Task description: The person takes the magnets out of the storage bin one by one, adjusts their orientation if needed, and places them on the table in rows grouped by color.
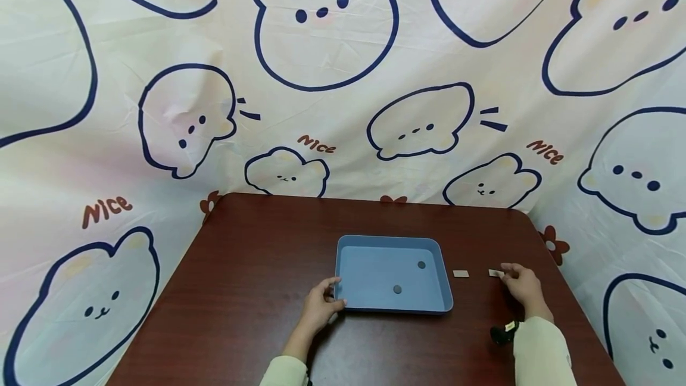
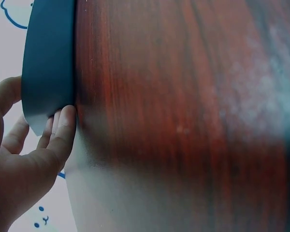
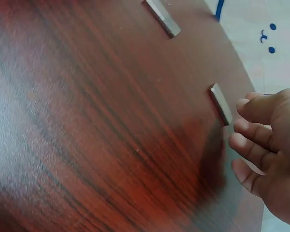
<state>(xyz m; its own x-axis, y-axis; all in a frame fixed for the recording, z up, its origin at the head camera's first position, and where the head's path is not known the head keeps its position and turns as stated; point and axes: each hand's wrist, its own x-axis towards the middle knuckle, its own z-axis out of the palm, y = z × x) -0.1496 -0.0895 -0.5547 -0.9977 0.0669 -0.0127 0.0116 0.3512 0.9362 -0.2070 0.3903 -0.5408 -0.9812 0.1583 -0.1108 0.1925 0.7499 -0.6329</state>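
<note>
My left hand (image 1: pixel 318 308) grips the near left corner of a shallow blue tray (image 1: pixel 343 255). In the left wrist view, its fingers and thumb (image 2: pixel 64 130) lie against the tray's side wall (image 2: pixel 49 58). Two dark round discs, a far one (image 1: pixel 421 265) and a nearer one (image 1: pixel 397 289), lie inside the tray. To the right, two small pale rectangular blocks rest on the table, a left block (image 1: pixel 461 274) and a right block (image 1: pixel 494 273). My right hand (image 1: pixel 522 286) is beside the right block, its loosely bent fingertips (image 3: pixel 239 140) close to the block's end.
The dark red-brown wooden table (image 1: pixel 257 255) has rounded far corners. A pale cloth (image 1: pixel 321 46) with bear drawings hangs behind and at both sides. A black device (image 1: pixel 504 333) is worn at the right wrist.
</note>
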